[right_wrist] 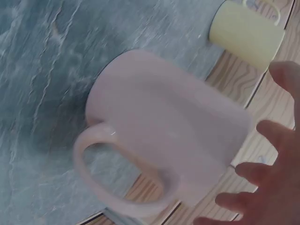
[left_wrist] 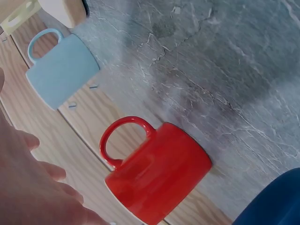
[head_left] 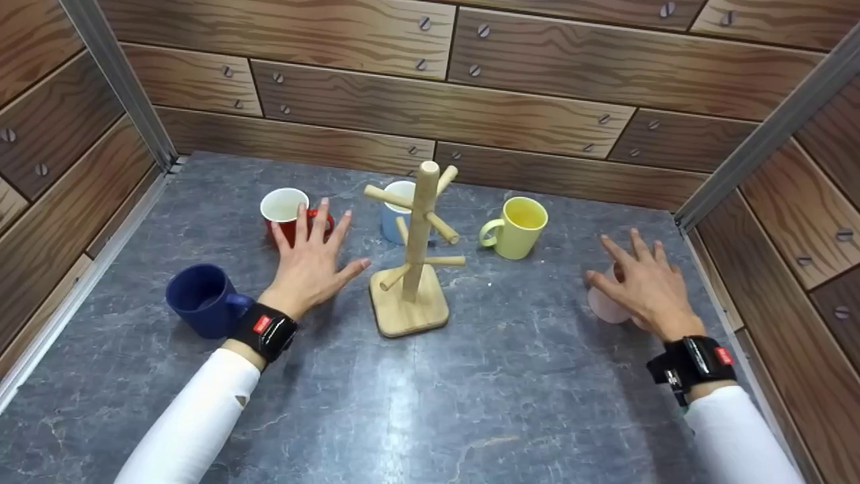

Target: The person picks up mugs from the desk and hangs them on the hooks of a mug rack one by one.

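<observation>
Two mugs stand nearest your empty, ungripping hands: the pink mug (head_left: 605, 308), right of the head view, by your right hand (head_left: 648, 286); the red mug (left_wrist: 161, 171), upper left, by your left hand (head_left: 309, 269). Careless descent could tip either; pulling back leftward might knock the navy mug (head_left: 201, 302), left.
</observation>
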### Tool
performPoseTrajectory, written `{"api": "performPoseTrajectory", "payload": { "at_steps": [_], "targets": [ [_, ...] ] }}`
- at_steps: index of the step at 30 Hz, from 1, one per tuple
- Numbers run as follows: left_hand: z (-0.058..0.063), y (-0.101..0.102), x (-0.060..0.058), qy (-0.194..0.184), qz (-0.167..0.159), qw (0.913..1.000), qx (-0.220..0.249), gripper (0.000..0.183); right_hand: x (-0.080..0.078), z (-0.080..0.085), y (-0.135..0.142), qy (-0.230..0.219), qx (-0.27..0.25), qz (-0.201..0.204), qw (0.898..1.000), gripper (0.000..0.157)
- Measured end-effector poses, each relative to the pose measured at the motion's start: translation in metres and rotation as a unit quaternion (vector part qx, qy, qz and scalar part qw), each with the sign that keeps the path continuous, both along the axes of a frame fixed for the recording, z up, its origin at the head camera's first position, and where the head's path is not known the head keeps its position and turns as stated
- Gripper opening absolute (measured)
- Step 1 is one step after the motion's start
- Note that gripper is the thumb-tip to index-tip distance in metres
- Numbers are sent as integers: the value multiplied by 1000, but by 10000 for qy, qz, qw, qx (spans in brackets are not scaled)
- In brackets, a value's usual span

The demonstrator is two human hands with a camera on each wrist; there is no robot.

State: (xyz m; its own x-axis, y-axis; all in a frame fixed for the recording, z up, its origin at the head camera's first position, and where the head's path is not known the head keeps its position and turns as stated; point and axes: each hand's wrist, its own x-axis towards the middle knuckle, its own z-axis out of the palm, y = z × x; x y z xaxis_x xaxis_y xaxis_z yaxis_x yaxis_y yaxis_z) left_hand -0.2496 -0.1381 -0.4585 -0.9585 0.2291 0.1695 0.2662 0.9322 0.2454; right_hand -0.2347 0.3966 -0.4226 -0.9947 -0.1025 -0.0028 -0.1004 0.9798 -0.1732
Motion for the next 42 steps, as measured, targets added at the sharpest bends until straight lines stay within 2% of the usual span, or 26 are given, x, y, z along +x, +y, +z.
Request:
{"api": "performPoseTrajectory", "payload": {
  "at_steps": [7,11,17,24,28,36,42],
  "targets": [
    [-1,-1,1,-3,-31,10000,30,90,-6,-5,15,-529,50,22,9986,99],
    [-1,-3,1,26,-12,10000,41,88,-10,-7,18,-592,12,38,9982,95],
    [-2,-3,2,53,-18,10000,21,85,-12,-6,19,-503,45,22,9987,90],
    [-1,-3,2,85,-2,10000,25,85,-11,-5,17,-275,61,-5,9996,76],
    [-1,-5,3,89,8,10000,34,85,-10,-2,14,-219,23,5,9998,75],
    [-2,-8,8,-2,10,10000,77,87,-2,12,-8,182,-4,233,9996,69],
    [0,-8,13,-14,-159,9997,172,91,5,21,-32,279,-198,366,9987,74]
  ]
}}
